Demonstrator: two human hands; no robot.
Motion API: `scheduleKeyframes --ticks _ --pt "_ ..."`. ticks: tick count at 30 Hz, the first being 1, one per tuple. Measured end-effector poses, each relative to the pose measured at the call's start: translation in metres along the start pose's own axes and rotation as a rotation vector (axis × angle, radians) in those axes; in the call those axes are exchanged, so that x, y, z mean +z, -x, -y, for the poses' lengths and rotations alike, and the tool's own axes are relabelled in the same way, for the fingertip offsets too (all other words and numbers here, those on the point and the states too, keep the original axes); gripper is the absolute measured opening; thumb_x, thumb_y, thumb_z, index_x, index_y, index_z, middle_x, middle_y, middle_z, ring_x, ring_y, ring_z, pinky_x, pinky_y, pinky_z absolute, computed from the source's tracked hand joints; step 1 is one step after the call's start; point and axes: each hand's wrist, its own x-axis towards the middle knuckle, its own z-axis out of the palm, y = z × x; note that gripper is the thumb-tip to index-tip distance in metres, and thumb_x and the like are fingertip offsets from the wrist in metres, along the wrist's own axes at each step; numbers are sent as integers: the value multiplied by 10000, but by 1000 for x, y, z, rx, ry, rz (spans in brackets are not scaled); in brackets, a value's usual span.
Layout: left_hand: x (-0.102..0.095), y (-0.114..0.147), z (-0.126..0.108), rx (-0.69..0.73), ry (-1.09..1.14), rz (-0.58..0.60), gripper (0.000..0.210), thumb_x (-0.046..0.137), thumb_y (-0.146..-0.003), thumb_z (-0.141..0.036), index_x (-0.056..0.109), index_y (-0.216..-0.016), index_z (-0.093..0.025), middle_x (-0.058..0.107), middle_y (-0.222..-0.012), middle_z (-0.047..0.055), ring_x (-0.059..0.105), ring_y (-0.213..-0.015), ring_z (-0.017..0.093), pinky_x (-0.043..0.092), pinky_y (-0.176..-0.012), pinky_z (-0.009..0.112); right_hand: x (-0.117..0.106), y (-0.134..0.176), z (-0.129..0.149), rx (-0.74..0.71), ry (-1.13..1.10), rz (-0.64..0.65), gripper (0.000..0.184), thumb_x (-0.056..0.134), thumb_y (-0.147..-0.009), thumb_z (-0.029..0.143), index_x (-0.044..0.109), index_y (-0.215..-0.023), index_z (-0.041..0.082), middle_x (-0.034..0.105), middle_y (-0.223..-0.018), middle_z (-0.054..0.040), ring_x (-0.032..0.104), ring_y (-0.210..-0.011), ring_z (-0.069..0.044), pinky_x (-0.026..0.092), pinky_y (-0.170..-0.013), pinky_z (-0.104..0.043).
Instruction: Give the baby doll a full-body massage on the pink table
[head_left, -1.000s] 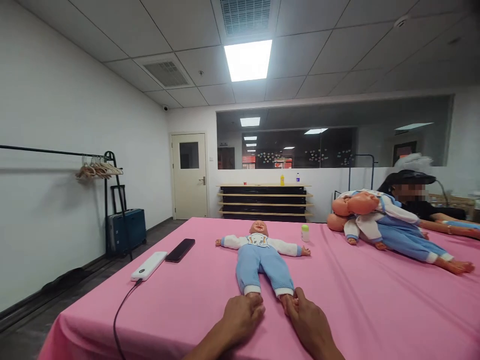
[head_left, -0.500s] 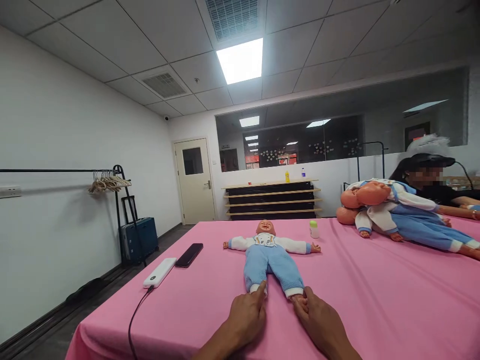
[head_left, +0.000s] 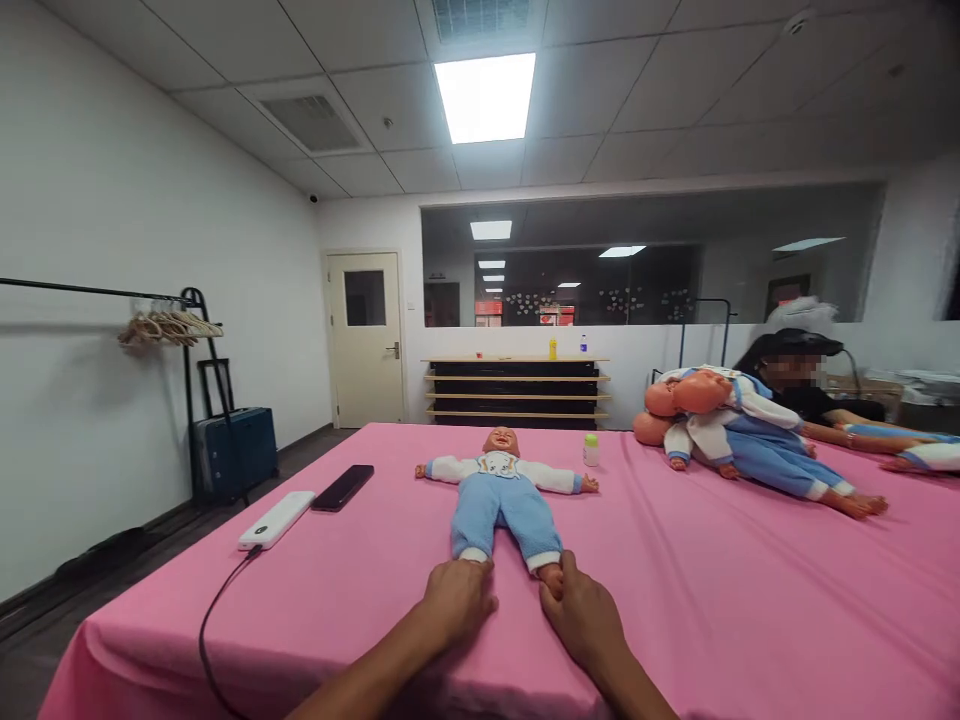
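Seen from where I stand, one doll (head_left: 501, 494) lies face up at the middle of the pink-covered counter (head_left: 712, 610), head toward the far edge, two arms spread, two legs pointing near. Two hands engage it, one per foot: the left hand (head_left: 457, 600) is closed over the left-side foot, which it conceals; the right hand (head_left: 589, 612) grips the right-side foot between thumb and fingers. One green-capped bottle (head_left: 592, 453) stands upright, far right of this doll. Left of it lie one phone (head_left: 343, 488) and, nearer, one white power bank (head_left: 277, 520) with one black cable (head_left: 212, 630) attached. At the far right, a doll pile (head_left: 757, 435) shows three heads; one person (head_left: 825, 402) in a black cap is just beyond.
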Motion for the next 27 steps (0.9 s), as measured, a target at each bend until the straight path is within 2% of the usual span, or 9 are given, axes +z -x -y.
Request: scheduleKeyframes --ticks 4,6,12,15,21,24,27 --pt "7 -1 5 20 7 -17 472 195 -954 -348 581 -1181 -200 692 -1064 134 653 -989 272 461 -864 416 -6 3 2 2 9 -10 219 452 -910 323 436 -1066 169 677 -887 -77 659 -796 -232 307 -608 -267" --pt "11 -2 10 44 -6 -17 506 146 -965 -341 558 -1221 -197 690 -1065 137 654 -983 277 455 -863 425 -7 3 3 7 22 -5 239 451 -911 326 436 -1083 161 677 -906 -84 657 -799 -236 313 -615 -270" --pt "14 -9 18 93 -41 5 517 177 -951 -307 452 -1372 -188 675 -1113 153 645 -990 299 453 -849 446 -3 3 2 11 30 -10 264 432 -926 343 431 -1098 144 687 -905 -93 657 -794 -246 324 -621 -275" --pt "14 -11 18 93 -52 -2 498 195 -942 -319 494 -1329 -226 686 -1087 134 651 -968 296 462 -822 445 -2 4 2 8 23 -19 271 399 -948 357 428 -1107 139 692 -897 -101 660 -798 -243 341 -638 -278" --pt "14 -13 23 69 -21 36 441 384 -866 -445 548 -1236 -271 685 -1089 93 636 -990 298 464 -813 421 -4 4 4 6 41 -1 358 321 -982 457 423 -1120 142 693 -904 -115 668 -797 -251 386 -651 -289" --pt "11 -9 23 59 20 42 464 356 -881 -434 517 -1284 -272 677 -1114 99 630 -1010 294 453 -841 422 -5 4 4 11 38 3 422 305 -977 521 428 -1132 148 693 -902 -114 670 -801 -255 397 -650 -292" --pt "6 -4 21 73 44 48 484 314 -900 -403 492 -1324 -254 658 -1173 116 620 -1046 290 439 -879 426 -5 4 3 17 32 -2 449 372 -948 550 434 -1145 151 694 -896 -107 669 -819 -267 400 -649 -295"
